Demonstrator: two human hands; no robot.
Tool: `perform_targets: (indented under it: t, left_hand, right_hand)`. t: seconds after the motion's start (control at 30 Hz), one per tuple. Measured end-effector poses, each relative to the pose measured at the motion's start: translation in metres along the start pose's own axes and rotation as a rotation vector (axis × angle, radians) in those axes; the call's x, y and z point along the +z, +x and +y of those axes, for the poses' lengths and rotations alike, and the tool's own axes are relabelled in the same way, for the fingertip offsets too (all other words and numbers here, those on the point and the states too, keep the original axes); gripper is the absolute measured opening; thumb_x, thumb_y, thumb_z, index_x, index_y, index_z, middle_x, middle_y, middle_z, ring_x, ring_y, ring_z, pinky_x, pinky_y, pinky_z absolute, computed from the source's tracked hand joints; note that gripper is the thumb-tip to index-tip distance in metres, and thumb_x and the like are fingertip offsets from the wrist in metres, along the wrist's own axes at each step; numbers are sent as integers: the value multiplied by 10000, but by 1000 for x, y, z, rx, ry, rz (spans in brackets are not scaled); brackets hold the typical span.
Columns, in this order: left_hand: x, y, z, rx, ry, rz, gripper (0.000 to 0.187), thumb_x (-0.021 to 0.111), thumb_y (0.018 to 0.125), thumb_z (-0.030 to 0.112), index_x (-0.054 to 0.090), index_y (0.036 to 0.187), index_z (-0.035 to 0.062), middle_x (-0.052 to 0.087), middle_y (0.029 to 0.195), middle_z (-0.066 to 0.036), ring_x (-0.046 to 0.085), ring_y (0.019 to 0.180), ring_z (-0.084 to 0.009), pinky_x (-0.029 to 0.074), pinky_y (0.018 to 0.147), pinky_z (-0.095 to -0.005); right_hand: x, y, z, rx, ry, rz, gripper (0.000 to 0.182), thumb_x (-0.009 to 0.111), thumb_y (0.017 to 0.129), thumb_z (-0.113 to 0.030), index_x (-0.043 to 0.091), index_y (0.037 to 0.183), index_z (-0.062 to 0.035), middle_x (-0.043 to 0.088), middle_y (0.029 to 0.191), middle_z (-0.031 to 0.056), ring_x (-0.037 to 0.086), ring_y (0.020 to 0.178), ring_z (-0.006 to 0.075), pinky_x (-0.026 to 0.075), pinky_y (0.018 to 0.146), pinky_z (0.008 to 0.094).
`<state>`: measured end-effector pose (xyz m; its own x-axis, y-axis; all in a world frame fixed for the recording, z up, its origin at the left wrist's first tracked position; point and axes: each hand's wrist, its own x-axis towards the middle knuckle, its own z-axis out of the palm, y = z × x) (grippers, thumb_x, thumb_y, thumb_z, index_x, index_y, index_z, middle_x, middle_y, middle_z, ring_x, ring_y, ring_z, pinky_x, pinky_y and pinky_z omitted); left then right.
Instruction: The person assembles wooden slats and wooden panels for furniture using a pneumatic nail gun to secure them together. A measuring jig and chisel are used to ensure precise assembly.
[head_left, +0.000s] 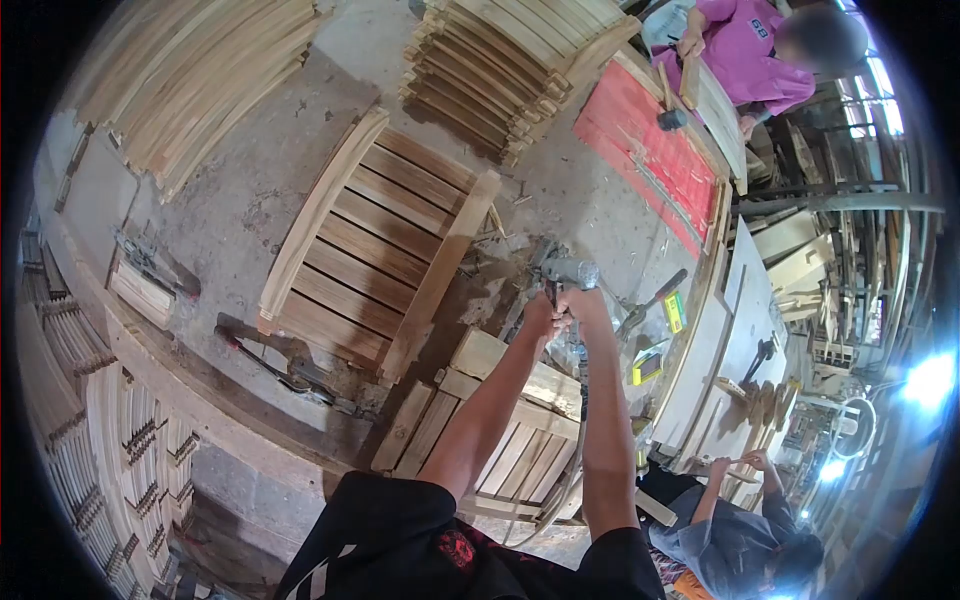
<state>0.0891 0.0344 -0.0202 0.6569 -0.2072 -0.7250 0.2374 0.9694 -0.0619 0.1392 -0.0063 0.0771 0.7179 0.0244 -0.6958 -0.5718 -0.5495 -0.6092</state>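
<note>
Close together in the middle, both my hands are closed, right up against a grey metal nail gun (568, 270) with a rounded cylindrical head. My left hand (540, 314) has its fingers curled at a short dark piece below the gun; what it grips is mostly hidden. My right hand (582, 304) is wrapped just under the gun's head. A hose (572, 480) runs along my right forearm. Left of my hands lies a slatted wooden panel (370, 240) with thick side rails. Beneath my forearms is another slatted wooden frame (520, 450).
Yellow boxes (674, 312) and a red board (650, 150) are on the right. Wooden slats (200, 80) are piled at the back left, with more stacked parts (490, 80) beside them. One person (745, 50) holds wood at the far right; another person (740, 530) works lower right.
</note>
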Motion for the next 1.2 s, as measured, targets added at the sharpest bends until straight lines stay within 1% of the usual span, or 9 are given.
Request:
perform_targets:
  t: [0.17,0.33,0.47,0.6,0.8,0.9,1.0,1.1,1.2]
  left_hand:
    - [1,6,0,-13,-90,57,357,505,910,299,447,588,154,353,469,0,308,362,-140,206,373,-311]
    - [-7,25,-4,-49,-28,62,318,446,924,266,483,634,141,372,485,-20,330,376,-155,212,383,-321]
    - [-21,56,-9,-53,-45,109,266,390,982,254,560,914,61,546,707,-135,444,472,-264,256,364,-379]
    - [-22,82,-27,50,-201,203,306,397,983,274,584,897,48,588,745,-153,454,444,-268,266,370,-410]
    - [-19,69,-22,-8,-135,117,297,410,965,273,570,847,52,550,675,-148,446,421,-273,278,372,-419]
    - [-23,75,-27,127,45,110,285,431,949,268,562,815,53,526,638,-147,445,416,-270,291,373,-436]
    - [-36,71,-19,-5,-85,-6,241,458,927,231,562,814,45,546,677,-159,495,462,-271,324,382,-451]
    - [-30,72,-27,165,-165,103,184,481,906,179,573,816,48,563,699,-146,530,501,-258,343,391,-431]
    - [-30,65,-30,301,5,36,136,505,879,129,584,800,51,572,703,-130,540,511,-247,341,391,-404]
  right_hand:
    - [1,-2,2,-15,16,-7,87,646,649,-22,610,624,53,587,564,132,554,450,221,373,380,365]
    - [2,4,7,-15,-119,54,89,653,672,-30,627,643,50,590,560,127,574,464,225,402,400,360]
    - [9,-19,-3,-94,-20,99,49,631,678,-17,618,684,30,573,561,111,545,434,215,389,390,352]
    - [7,-12,8,-134,45,76,44,624,677,-16,606,695,19,558,555,101,526,414,208,378,379,350]
    - [4,-12,0,-21,-3,56,77,635,636,-20,633,658,54,590,591,111,559,467,207,413,416,356]
    - [7,0,7,-123,-54,74,95,631,626,-26,627,636,68,593,581,126,556,451,221,402,405,365]
    - [8,4,2,-55,-76,43,114,624,629,-32,627,638,81,595,577,130,554,445,224,395,401,374]
    - [16,0,-5,-118,-178,116,122,627,628,-43,624,618,78,584,558,127,556,446,227,397,403,371]
    - [17,13,9,-182,-135,113,132,631,628,-50,614,596,77,572,541,124,560,445,226,399,398,373]
